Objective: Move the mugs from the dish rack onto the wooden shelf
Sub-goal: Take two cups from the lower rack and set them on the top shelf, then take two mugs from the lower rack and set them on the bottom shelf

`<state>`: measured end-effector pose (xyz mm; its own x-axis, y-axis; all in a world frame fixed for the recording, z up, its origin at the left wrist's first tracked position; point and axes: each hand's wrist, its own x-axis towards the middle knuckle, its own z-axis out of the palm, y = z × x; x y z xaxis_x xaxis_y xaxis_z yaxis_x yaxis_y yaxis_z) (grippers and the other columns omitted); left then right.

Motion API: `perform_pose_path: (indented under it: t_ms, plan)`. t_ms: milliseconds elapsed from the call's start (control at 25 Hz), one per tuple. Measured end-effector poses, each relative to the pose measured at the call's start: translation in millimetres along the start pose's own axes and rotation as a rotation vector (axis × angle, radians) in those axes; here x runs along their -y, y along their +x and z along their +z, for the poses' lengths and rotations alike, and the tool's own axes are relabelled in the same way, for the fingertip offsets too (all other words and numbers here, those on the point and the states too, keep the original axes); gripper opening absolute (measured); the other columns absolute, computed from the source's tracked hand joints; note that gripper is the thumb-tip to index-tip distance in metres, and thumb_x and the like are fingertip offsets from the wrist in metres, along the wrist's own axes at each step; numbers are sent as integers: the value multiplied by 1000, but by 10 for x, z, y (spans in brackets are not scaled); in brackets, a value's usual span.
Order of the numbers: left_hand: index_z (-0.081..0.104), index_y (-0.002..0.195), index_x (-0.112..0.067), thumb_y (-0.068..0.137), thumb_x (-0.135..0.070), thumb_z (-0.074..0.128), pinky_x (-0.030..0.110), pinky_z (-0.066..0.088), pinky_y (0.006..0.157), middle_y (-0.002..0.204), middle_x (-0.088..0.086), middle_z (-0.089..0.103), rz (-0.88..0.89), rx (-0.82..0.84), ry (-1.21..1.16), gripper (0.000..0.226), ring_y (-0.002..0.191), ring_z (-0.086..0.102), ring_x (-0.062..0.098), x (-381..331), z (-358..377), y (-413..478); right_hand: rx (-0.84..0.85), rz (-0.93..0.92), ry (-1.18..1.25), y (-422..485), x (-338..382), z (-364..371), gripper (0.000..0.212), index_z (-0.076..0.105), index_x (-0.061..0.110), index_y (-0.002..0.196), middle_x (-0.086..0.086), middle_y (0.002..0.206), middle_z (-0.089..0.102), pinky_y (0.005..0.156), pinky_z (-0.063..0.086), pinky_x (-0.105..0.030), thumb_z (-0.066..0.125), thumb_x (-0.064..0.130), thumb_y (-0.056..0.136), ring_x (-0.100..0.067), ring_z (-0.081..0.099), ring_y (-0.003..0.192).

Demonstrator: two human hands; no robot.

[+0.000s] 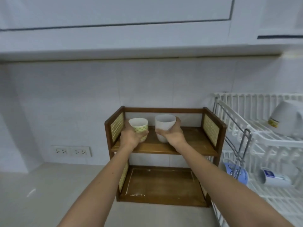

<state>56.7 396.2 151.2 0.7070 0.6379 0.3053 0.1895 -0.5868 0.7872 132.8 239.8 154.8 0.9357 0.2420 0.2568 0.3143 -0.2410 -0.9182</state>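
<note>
A two-tier wooden shelf [188, 145] with woven side panels stands on the counter against the wall. My left hand [131, 136] grips a green-patterned mug [139, 126] over the left of the upper board. My right hand [172, 133] holds a plain white mug [164, 123] over the middle of that board. Both mugs are upright, open side up; whether they touch the wood I cannot tell. The white dish rack [268, 141] at the right holds a large white mug [285, 118] on its upper level and two mugs lying below, one blue-printed [237, 174], one white with a blue label [273, 177].
The shelf's lower tray [162, 182] holds nothing. A double wall socket [72, 151] sits to the left above the grey counter [49, 194]. White wall cabinets [114, 22] hang overhead. A chrome rack frame [242, 145] stands between shelf and rack.
</note>
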Motion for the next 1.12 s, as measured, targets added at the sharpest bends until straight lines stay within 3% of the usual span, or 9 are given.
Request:
perform_pose_path:
  t_ms: [160,280,480,680,800,880,960,1040,1120]
  plan:
    - [17,149,-10,86,-29,67,47,37,112,151,17,32,203,-114,20,83,139,34,31,0,27,-440,-25,-155,-67,-481,8,-161,82,23,19,148,-2,147,42,99,31,-24,72,26,82,-21,39,135]
    - [21,150,-17,91,-19,60,38,24,118,158,7,24,355,-137,-38,70,146,21,20,17,95,-988,33,-250,-19,-1155,-201,-443,78,17,29,151,10,156,28,113,24,-25,64,25,89,-5,25,142]
    - [44,136,-20,90,-11,57,22,31,111,142,-5,43,656,24,-149,49,134,36,2,-226,417,-1960,-46,-405,-140,-2153,-818,-1326,60,40,26,140,14,138,50,98,44,-13,59,12,86,0,48,128]
    - [54,122,-15,87,-6,52,22,41,104,124,-2,57,915,219,-339,36,120,53,10,-605,1207,-2840,-107,-283,-439,-2291,-1488,-2286,48,57,12,126,6,120,59,92,48,-33,68,-2,82,-14,58,111]
    - [55,123,-18,89,-8,52,15,42,99,119,-5,62,718,449,-356,35,114,55,3,-870,1717,-2988,-79,-176,-528,-2058,-1835,-2812,45,57,11,125,-1,122,60,93,40,-29,68,0,82,-24,59,114]
    - [47,131,-23,91,-12,56,15,42,96,125,-9,59,428,601,-335,43,115,53,2,-992,2039,-2990,-17,-80,-571,-1860,-2066,-3086,49,54,10,130,-10,131,57,97,37,-28,68,4,83,-28,54,121]
    - [34,141,-25,91,-17,58,24,43,91,133,-7,49,48,723,-343,56,123,50,13,-1113,2399,-2954,61,35,-627,-1626,-2302,-3358,55,48,8,136,-13,141,49,104,37,-32,67,10,85,-29,47,128]
    - [29,147,-24,93,-20,58,30,40,92,133,-7,41,-310,743,-435,62,126,46,21,-1175,2695,-2860,121,112,-682,-1341,-2455,-3533,60,43,8,140,-15,144,44,106,40,-39,66,15,85,-30,45,129]
    - [36,145,-20,94,-22,58,33,39,96,133,-1,43,-602,668,-581,56,119,47,24,-1251,2934,-2765,178,141,-739,-1072,-2561,-3625,65,37,11,143,-12,145,42,103,42,-42,64,19,84,-29,44,128]
